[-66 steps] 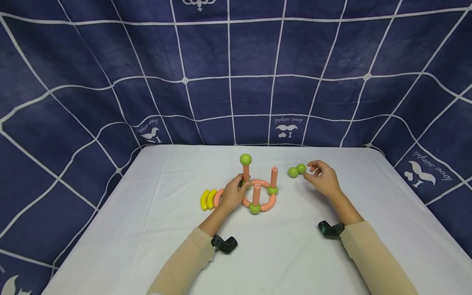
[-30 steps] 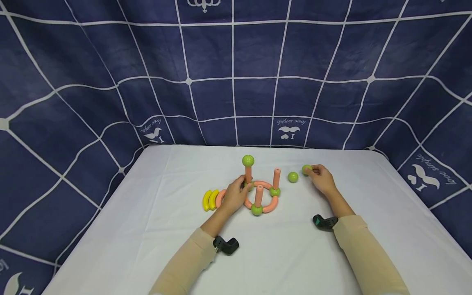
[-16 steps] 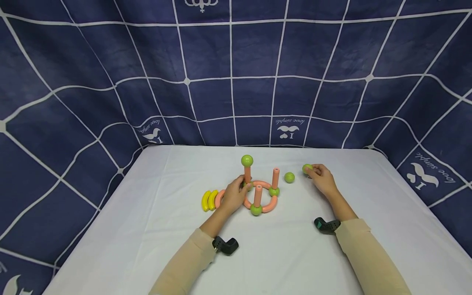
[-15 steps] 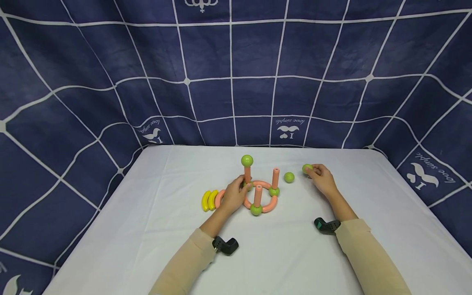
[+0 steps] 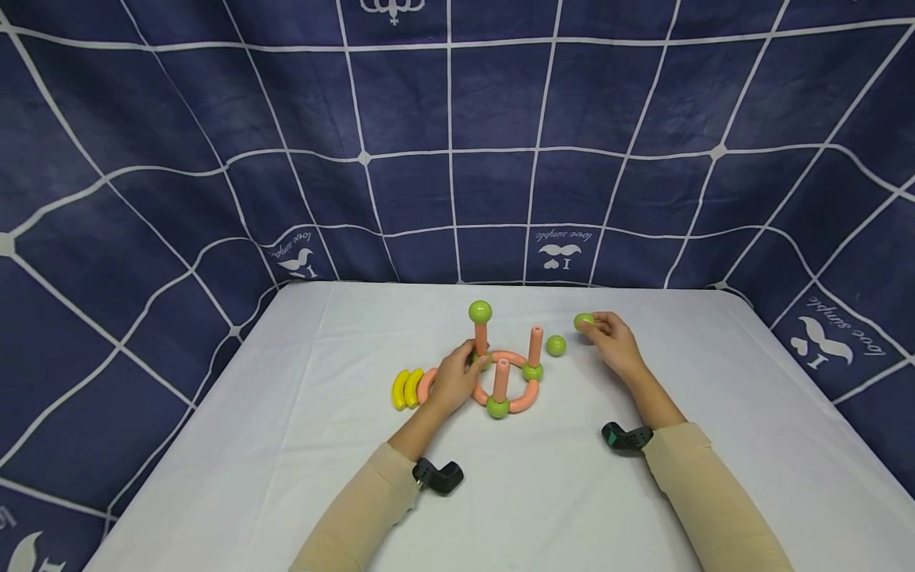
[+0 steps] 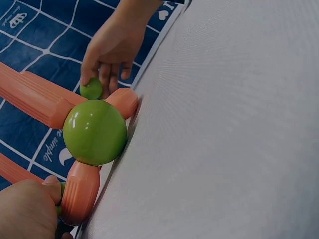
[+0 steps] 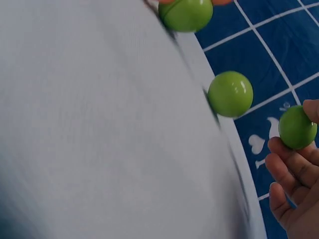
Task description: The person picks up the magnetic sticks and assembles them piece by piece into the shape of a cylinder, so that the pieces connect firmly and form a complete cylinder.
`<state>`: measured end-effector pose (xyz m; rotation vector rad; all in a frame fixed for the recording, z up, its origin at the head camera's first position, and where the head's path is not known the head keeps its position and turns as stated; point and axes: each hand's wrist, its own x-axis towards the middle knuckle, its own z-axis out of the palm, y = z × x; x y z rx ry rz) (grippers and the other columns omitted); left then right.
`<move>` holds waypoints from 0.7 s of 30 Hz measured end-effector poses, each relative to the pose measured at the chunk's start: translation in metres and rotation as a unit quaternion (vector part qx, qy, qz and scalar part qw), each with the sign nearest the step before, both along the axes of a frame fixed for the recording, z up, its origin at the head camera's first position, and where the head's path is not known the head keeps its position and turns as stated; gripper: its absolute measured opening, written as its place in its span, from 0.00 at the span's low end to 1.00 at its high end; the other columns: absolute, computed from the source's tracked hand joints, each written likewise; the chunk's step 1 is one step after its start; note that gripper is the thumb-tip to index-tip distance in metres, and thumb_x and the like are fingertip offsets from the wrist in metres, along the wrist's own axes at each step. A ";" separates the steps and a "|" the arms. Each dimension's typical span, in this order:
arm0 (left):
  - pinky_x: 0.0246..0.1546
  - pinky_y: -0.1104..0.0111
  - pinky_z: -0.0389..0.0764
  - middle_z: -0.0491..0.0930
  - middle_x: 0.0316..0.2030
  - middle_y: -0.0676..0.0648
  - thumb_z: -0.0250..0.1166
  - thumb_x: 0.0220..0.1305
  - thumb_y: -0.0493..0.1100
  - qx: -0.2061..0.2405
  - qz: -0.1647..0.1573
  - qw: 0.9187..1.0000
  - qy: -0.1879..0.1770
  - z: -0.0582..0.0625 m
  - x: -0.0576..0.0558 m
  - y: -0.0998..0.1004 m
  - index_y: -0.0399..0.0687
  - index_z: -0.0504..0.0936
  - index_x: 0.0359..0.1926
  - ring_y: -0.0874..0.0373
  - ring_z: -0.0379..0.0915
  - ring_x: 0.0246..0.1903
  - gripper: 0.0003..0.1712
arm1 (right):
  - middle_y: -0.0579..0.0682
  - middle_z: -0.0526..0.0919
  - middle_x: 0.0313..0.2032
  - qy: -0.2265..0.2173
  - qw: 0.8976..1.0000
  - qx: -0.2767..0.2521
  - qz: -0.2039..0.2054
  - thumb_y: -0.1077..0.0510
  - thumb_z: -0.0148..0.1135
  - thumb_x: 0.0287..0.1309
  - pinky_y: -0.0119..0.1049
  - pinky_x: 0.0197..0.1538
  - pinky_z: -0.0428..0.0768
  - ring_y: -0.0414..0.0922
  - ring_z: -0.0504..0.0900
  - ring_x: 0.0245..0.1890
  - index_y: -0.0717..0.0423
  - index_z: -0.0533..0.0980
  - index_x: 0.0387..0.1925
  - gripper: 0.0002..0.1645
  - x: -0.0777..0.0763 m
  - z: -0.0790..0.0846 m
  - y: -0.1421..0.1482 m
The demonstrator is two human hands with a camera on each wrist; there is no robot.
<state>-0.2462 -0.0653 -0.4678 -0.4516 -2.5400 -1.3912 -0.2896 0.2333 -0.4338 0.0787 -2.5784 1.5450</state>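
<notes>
My left hand [image 5: 453,380] grips the left green ball joint of a toy frame of magnetic-style sticks and balls. The frame has an orange ring of curved rods [image 5: 527,396] on the table and three upright orange rods. The left upright carries a green ball [image 5: 480,311] on top; the front rod [image 5: 502,380] and right rod [image 5: 536,346] have bare tops. With thumb and fingertips my right hand [image 5: 616,346] pinches a loose green ball [image 7: 297,127], just above the far right of the table. Another green ball [image 5: 556,345] lies between the frame and that hand.
Two yellow curved rods [image 5: 407,389] and an orange curved rod [image 5: 426,384] lie left of the frame, the orange one partly behind my left hand. A white cloth covers the table [image 5: 529,492]. A blue gridded curtain [image 5: 493,191] stands behind its far edge.
My right hand has closed on the farther loose ball, drawn it away from the other, then shifted it a little left. The other ball has rolled left toward the frame. My left hand stays put.
</notes>
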 end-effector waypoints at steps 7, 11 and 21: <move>0.54 0.58 0.74 0.81 0.49 0.45 0.59 0.70 0.46 0.013 0.001 1.000 -0.013 0.001 0.001 0.000 0.46 0.77 0.53 0.53 0.74 0.53 0.14 | 0.62 0.80 0.48 0.017 1.000 -0.005 0.017 0.44 0.57 0.67 0.30 0.35 0.73 0.41 0.73 0.41 0.66 0.69 0.57 0.31 0.009 0.016 -0.011; 0.56 0.57 0.73 0.80 0.51 0.45 0.58 0.71 0.45 0.016 -0.002 1.000 -0.014 0.002 0.001 0.000 0.46 0.77 0.54 0.52 0.73 0.55 0.15 | 0.63 0.81 0.46 0.048 0.998 -0.011 0.033 0.48 0.58 0.67 0.30 0.37 0.73 0.39 0.74 0.40 0.67 0.70 0.57 0.28 0.018 0.028 -0.018; 0.55 0.58 0.73 0.81 0.50 0.45 0.58 0.71 0.45 0.017 -0.004 1.000 -0.014 0.003 0.001 0.000 0.45 0.78 0.54 0.52 0.74 0.54 0.15 | 0.60 0.81 0.42 0.108 0.990 -0.036 0.079 0.56 0.59 0.67 0.26 0.41 0.72 0.34 0.76 0.38 0.69 0.71 0.55 0.22 0.044 0.053 -0.034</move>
